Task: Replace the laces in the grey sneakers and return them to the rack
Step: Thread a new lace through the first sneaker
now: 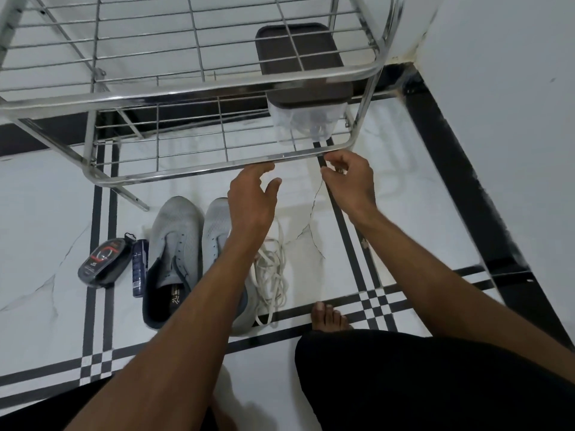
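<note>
Left: a dark shoe-polish sponge (104, 263) and a dark blue tube (139, 268) are lying side by side on the white tiled floor (46, 219), just left of the grey sneakers.

Centre left: the two grey sneakers are sitting together on the floor with toes pointing toward the rack and eyelets showing bare. The left sneaker (172, 256) is lying in full view, its dark insole showing; the right sneaker (217, 231) is lying partly hidden beneath the left forearm.

Centre: the left hand (250, 200) is hovering above the toe of the right sneaker, fingers relaxed and spread, fingertips reaching just to the front rail of the lower shelf of the metal rack (193, 94); it is holding nothing. Below it, a loose heap of white laces (270, 272) is lying on the floor, touching the right sneaker's outer side.

Centre right: the right hand (348, 178) is hovering just below the same rail with fingers curled; whether thumb and forefinger are pinching anything cannot be told. Directly behind it, a clear plastic box (306, 126) with a dark brown lid (305, 73) is standing on the lower shelf at its right end, pale contents showing faintly through the wall.

Lower right: bare toes (329, 317) are resting on a black floor stripe, above a dark-clothed knee (420, 377).
</note>
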A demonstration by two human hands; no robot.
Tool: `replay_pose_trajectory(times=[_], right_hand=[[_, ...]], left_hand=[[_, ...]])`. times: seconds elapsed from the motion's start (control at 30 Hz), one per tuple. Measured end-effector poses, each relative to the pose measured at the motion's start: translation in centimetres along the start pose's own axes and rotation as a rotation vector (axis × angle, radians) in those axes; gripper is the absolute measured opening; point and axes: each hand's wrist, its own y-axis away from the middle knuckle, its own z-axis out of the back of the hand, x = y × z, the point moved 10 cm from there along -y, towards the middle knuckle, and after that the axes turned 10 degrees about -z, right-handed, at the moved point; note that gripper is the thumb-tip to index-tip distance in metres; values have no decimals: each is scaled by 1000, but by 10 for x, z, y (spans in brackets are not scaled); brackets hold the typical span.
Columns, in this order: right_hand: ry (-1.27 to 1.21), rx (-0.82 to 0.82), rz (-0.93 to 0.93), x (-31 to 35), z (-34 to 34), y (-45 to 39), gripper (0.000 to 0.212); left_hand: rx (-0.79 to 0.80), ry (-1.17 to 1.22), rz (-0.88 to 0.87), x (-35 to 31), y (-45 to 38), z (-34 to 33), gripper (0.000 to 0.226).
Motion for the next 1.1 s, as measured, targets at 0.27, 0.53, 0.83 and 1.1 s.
replay_pose_trajectory(times=[0.27,0.53,0.83,1.1], right_hand=[[26,76,21,-11,-18,7,37],[315,413,96,-78,-98,70,32],[933,677,458,-146,-161,137,73],[916,477,317,-148,-101,94,45]], left_hand=[[12,-7,48,25,18,12,21],[79,-328,180,94,112,49,28],[383,-489,137,112,159,35,55],[407,-505,41,96,156,13,73]])
